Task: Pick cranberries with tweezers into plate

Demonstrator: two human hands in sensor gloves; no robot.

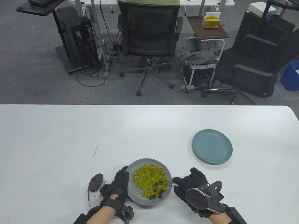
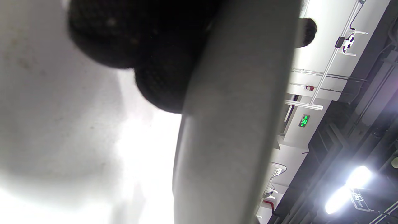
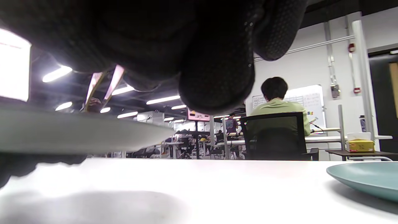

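Observation:
A grey plate point(image 1: 137, 197) near the table's front edge holds a heap of green beans point(image 1: 148, 177) and several dark red cranberries point(image 1: 158, 192) at its right side. My left hand point(image 1: 121, 180) holds the plate's left rim; its fingers point(image 2: 149, 46) press against the rim point(image 2: 230, 124) in the left wrist view. My right hand point(image 1: 178, 184) pinches metal tweezers point(image 1: 167, 183) whose tips reach one cranberry point(image 1: 160, 182). In the right wrist view the tweezers point(image 3: 105, 84) point down over the grey plate's rim point(image 3: 77, 133), their arms apart around a cranberry point(image 3: 94, 102). An empty blue-green plate point(image 1: 212, 146) lies to the far right.
The blue-green plate's rim point(image 3: 367, 179) shows at the right in the right wrist view. The table's far edge point(image 1: 149, 105) runs across the view, with office chairs point(image 1: 149, 39) and a person seated point(image 3: 276, 105) beyond it.

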